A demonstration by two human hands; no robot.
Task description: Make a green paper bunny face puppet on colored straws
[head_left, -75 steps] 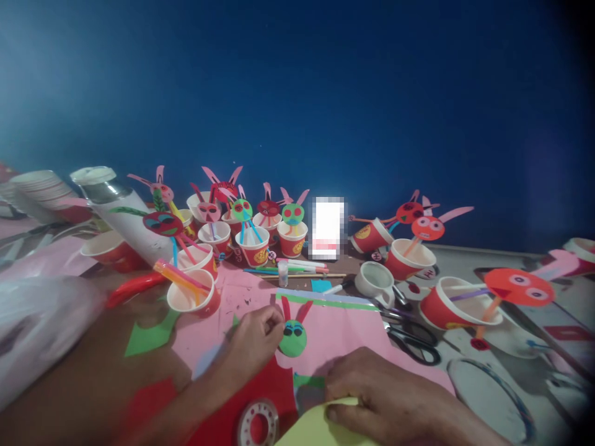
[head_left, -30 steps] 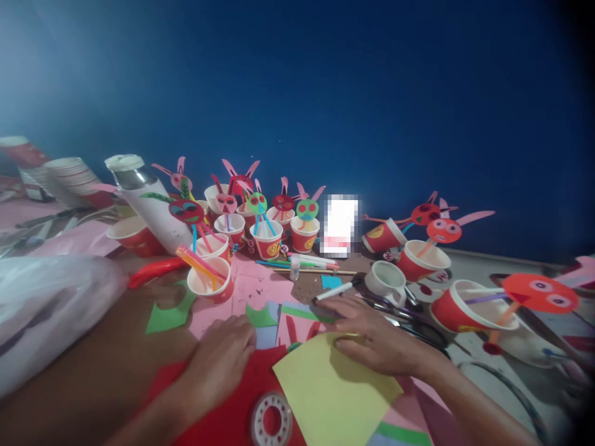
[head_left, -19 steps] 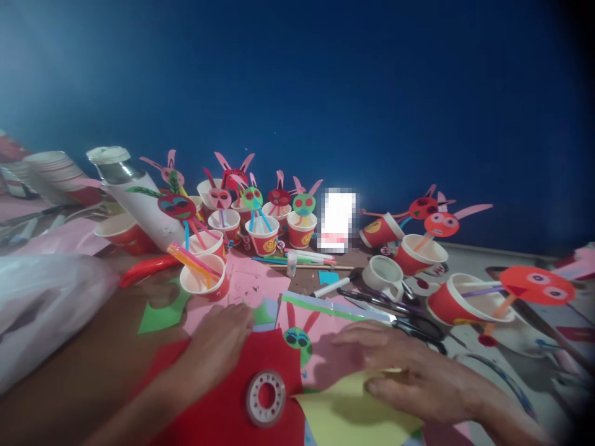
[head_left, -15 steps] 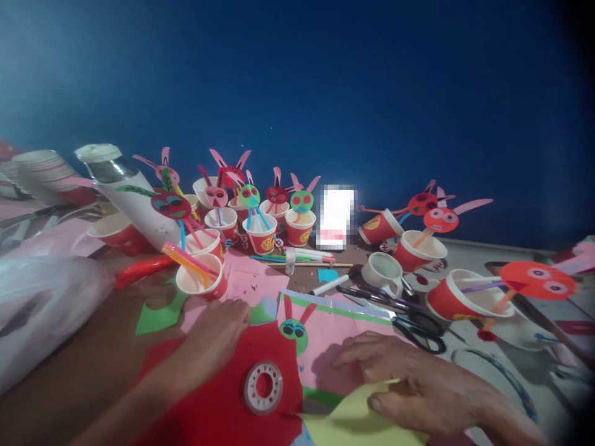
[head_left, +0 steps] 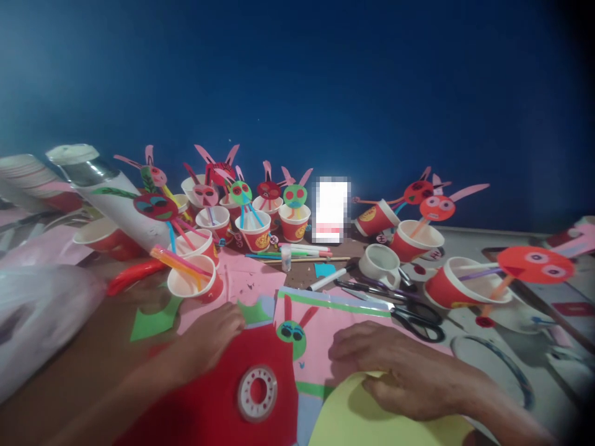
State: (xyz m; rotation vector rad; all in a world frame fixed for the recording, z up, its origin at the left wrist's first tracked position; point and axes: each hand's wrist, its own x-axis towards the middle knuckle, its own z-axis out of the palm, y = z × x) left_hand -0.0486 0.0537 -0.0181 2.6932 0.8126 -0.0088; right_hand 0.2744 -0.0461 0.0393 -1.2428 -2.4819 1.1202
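Observation:
My left hand (head_left: 216, 332) is closed, its fingers curled at the upper left edge of a sheet of red paper (head_left: 223, 384). Whatever it may grip is hidden under the fingers. A round white tape core (head_left: 257, 394) lies on the red paper. My right hand (head_left: 395, 368) has a yellow paper (head_left: 372, 421) with a curved edge between its thumb and fingers. The fingers reach over a pink card (head_left: 320, 347) with green borders. On that card's left side is a green rabbit face (head_left: 291, 337) with red ears.
Red paper cups (head_left: 294, 223) with straw-and-paper rabbit figures line the back. Black-handled scissors (head_left: 421, 322), a white mug (head_left: 380, 266), pens (head_left: 328, 279) and a bright screen (head_left: 331, 209) lie beyond my hands. A plastic bag (head_left: 41, 316) is at left, a tape ring (head_left: 495, 365) at right.
The yellow paper has shifted under my right hand, showing a broader, rounded edge. The whole view has slid slightly; my left hand stays by the red paper's edge.

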